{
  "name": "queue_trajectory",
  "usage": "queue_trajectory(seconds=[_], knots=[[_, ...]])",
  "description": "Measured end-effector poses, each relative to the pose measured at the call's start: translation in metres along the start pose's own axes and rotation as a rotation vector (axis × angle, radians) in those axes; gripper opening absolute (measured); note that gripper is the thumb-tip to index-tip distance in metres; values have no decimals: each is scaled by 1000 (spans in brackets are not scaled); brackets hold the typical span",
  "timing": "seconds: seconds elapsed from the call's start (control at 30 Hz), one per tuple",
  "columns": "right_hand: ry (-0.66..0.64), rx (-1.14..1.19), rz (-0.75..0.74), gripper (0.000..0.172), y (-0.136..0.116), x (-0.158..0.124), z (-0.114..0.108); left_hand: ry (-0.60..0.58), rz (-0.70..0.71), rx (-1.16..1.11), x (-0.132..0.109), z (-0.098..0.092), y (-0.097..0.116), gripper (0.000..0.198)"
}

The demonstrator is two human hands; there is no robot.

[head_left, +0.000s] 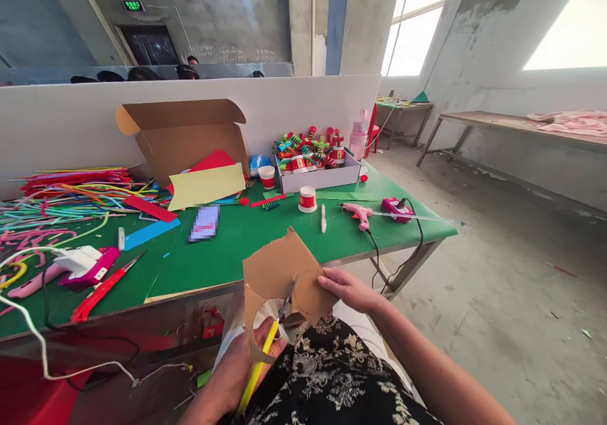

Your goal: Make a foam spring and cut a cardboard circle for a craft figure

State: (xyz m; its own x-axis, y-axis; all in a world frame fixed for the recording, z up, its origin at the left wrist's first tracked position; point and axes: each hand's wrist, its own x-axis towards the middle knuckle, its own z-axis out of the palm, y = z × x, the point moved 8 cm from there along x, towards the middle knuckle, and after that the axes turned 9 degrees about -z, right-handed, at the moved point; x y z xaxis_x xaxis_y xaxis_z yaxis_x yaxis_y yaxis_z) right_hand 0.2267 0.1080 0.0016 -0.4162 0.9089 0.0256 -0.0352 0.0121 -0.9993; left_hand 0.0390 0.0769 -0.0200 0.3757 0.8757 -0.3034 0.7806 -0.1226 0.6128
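My left hand point(265, 344) is closed around a pair of yellow-handled scissors point(258, 368), low in front of my lap. The scissors' blades reach up to a piece of brown cardboard point(272, 262), close to a circle drawn on it. With fingers and thumb pinching its right edge, my right hand point(349, 289) holds the cardboard. A curved piece is gone from the sheet's lower left, leaving a thin strip that hangs by my left hand. How far the blades are apart cannot be made out.
On the green table point(237, 241) stand a paper cup point(307, 200) and a box point(322, 179) of colourful crafts. A pink glue gun point(359, 215) lies right, its cord hanging over the edge. Pipe cleaners point(85, 188), red-handled scissors point(102, 292) and a phone point(204, 223) are left.
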Motion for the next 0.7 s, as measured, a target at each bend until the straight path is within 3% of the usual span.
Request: queue_trajectory(seconds=[0.1, 0.23, 0.37, 0.47, 0.6, 0.7], knots=[[6, 141, -17, 48, -12, 35, -16, -9, 6, -45, 20, -29, 13, 35], [64, 291, -40, 43, -25, 108, -39, 134, -81, 120, 69, -87, 25, 34], [352, 553, -186, 42, -29, 172, -58, 351, -153, 311, 120, -129, 33, 36], [408, 676, -300, 47, -23, 205, -54, 454, -191, 460, 150, -138, 34, 35], [695, 661, -324, 50, -2, 222, -73, 416, -194, 540, 179, -136, 30, 34], [754, 670, -307, 51, 6, 229, -86, 382, -154, 533, 196, -141, 30, 35]])
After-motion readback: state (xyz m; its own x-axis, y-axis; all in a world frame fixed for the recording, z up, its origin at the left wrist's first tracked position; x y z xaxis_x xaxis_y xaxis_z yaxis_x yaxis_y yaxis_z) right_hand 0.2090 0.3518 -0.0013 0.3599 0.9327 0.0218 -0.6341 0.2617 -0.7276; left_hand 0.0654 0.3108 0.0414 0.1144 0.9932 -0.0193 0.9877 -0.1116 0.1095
